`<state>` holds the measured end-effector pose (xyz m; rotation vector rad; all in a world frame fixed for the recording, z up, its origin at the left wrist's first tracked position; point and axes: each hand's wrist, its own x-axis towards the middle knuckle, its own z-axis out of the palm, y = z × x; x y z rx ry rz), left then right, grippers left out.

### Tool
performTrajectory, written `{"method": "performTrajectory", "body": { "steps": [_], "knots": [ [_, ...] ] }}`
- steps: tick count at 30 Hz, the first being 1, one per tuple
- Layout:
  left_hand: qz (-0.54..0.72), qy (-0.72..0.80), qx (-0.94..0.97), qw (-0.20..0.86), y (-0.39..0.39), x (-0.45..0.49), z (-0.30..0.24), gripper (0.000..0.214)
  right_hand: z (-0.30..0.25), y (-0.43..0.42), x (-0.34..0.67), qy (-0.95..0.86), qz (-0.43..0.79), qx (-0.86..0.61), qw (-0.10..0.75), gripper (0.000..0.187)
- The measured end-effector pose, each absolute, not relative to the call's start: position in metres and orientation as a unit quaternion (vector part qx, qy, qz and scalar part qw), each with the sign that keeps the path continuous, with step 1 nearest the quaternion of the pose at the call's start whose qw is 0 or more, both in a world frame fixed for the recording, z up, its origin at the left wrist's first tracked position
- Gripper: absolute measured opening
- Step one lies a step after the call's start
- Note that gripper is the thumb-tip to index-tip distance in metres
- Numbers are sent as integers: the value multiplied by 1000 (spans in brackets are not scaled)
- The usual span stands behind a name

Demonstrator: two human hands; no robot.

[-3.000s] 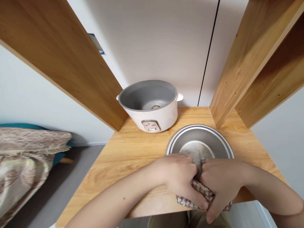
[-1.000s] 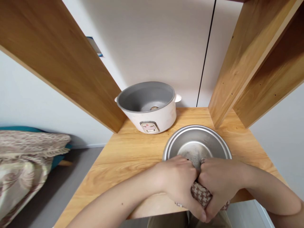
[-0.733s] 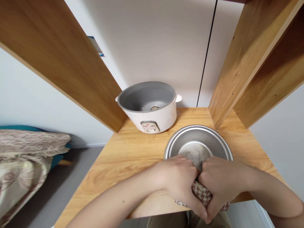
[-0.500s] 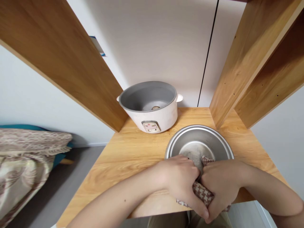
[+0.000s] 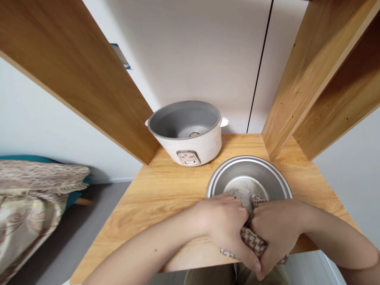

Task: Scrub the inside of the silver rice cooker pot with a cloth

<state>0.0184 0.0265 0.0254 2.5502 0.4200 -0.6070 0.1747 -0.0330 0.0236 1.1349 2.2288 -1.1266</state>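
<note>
A round metal inner pot (image 5: 277, 178) sits on the wooden surface near its front edge. Both of my hands reach over its near rim with a brown-and-white houndstooth cloth (image 5: 253, 242) bunched between them. My left hand (image 5: 230, 223) is closed on the cloth, fingers curled down inside the pot. Beside it, my right hand (image 5: 276, 231) grips the cloth too, and the two thumbs meet at the front. The near rim and most fingertips are hidden. Behind and to the left stands the white rice cooker body (image 5: 204, 146), lidless, its grey inside showing a round central piece.
Wooden uprights rise at the left (image 5: 97, 87) and right (image 5: 292, 87) of the wooden surface (image 5: 139, 198). A white panel (image 5: 192, 55) with a dark vertical gap closes the back. At far left, a patterned fringed blanket (image 5: 38, 178) lies over something teal.
Almost nothing differs. Both hands, the cloth and the pot hold the same position; the view has shifted very slightly.
</note>
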Motion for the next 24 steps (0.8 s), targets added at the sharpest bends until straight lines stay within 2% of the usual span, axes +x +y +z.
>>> {"method": "performTrajectory", "body": {
  "steps": [6,13,20,24],
  "knots": [
    [-214,153,930,255,27,18,25,66,20,-36,177,838,-360,391,121,44],
    [-218,150,935,235,27,18,22,72,28,-34,173,789,-402,417,206,50],
    [-216,149,932,251,27,19,25,69,18,-38,177,839,-353,398,113,48],
    [-232,147,931,241,27,20,26,72,24,-38,174,805,-397,414,154,47]
  ]
}}
